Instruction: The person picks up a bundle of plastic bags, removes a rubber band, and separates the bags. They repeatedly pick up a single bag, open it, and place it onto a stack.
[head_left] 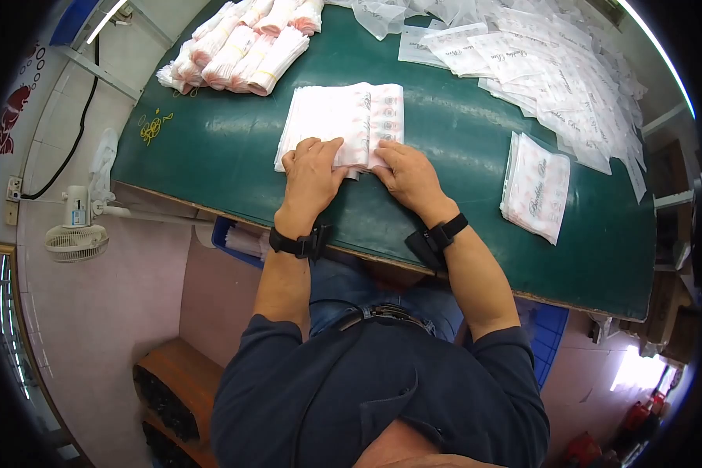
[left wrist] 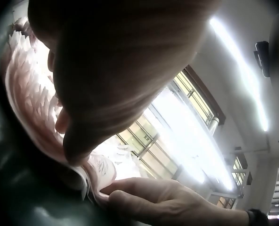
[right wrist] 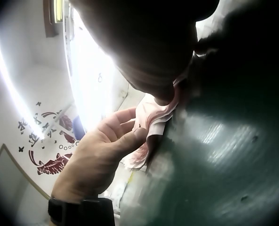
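A stack of thin white printed bags (head_left: pixel 320 117) lies on the green table in the head view, its near edge toward the person. Both hands are at that edge, a short gap between them. The left hand (head_left: pixel 312 175) has its fingers on top and its thumb at the edge. On the right part of the stack, the right hand (head_left: pixel 412 178) holds the edge between thumb and fingers. In the right wrist view, the left hand (right wrist: pixel 94 155) pinches the layered edge (right wrist: pixel 153 117). The left wrist view shows the right hand (left wrist: pixel 163 200) at the bags' edge (left wrist: pixel 101 176).
Bundled bags (head_left: pixel 242 54) lie at the back left, near yellow rubber bands (head_left: pixel 153 129). A large loose pile of bags (head_left: pixel 554 78) covers the back right. A smaller stack (head_left: pixel 537 187) lies at the right. A fan (head_left: pixel 76 234) is left of the table (head_left: pixel 210 156).
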`<state>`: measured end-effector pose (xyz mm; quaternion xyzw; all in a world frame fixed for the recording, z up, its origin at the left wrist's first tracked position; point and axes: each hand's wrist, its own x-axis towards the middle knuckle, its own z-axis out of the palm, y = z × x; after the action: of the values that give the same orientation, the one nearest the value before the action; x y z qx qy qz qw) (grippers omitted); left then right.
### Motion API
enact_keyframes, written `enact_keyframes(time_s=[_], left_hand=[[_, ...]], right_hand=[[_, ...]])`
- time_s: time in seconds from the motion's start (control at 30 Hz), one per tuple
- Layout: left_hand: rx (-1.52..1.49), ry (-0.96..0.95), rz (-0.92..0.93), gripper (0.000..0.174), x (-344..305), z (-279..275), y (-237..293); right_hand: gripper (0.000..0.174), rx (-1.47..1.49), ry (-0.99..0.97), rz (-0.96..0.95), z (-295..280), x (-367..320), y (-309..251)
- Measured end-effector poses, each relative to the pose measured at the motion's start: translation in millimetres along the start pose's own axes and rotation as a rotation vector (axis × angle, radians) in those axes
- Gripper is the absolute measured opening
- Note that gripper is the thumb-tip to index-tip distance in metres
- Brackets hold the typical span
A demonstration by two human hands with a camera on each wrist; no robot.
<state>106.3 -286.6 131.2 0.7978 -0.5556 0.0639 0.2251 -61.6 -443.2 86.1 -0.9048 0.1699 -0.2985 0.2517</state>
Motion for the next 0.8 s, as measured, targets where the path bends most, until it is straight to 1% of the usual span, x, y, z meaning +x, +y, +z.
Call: enact_keyframes(time_s=[0.17, 0.27, 0.3, 0.37, 0.4, 0.43, 0.5, 0.53, 0.57, 0.6, 0.67, 0.7, 0.73, 0.8], left_hand=[[-0.013, 0.032, 0.019, 0.045, 0, 8, -1], [-0.137, 0.169, 0.049, 0.043, 2, 0, 3], [-0.136, 0.173, 0.053, 0.043, 4, 2, 1], [-0.322, 0.252, 0.010, 0.039, 11, 16, -4], [-0.417, 0.293, -0.012, 0.037, 15, 15, 2], [-0.423, 0.302, -0.006, 0.037, 16, 13, 8], [-0.670, 0.277, -0.105, 0.033, 11, 1, 27], [-0.795, 0.259, -0.164, 0.031, 9, -6, 36], [-0.805, 0.253, -0.170, 0.031, 6, -11, 42], [-0.775, 0.243, -0.082, 0.030, 2, -17, 49], [-0.713, 0.225, 0.108, 0.028, -3, -27, 58], [-0.721, 0.218, 0.111, 0.028, -5, -29, 61], [-0.716, 0.213, 0.136, 0.028, -8, -32, 63], [-0.700, 0.213, 0.176, 0.027, -14, -33, 65]], right_hand=[[0.032, -0.010, 0.010, -0.004, 0, 0, -1], [0.032, -0.012, 0.012, -0.010, 3, -2, 2], [0.033, -0.011, 0.010, -0.017, 4, -1, 3], [0.034, -0.015, 0.010, -0.025, 0, -1, 1], [0.036, 0.014, 0.013, 0.001, -6, -3, -5], [0.037, 0.040, 0.020, 0.027, -14, -3, -10], [0.039, 0.055, 0.033, 0.051, -35, 3, -24], [0.041, -0.054, 0.213, -0.054, -51, 6, -34], [0.044, -0.161, 0.387, -0.153, -65, 7, -45], [0.044, -0.166, 0.376, -0.141, -77, 7, -55], [0.037, -0.252, 0.329, -0.219, -100, 12, -76], [0.033, -0.296, 0.307, -0.261, -104, 11, -80], [0.033, -0.301, 0.305, -0.253, -106, 6, -78], [0.025, -0.263, 0.140, -0.242, -109, -6, -69]])
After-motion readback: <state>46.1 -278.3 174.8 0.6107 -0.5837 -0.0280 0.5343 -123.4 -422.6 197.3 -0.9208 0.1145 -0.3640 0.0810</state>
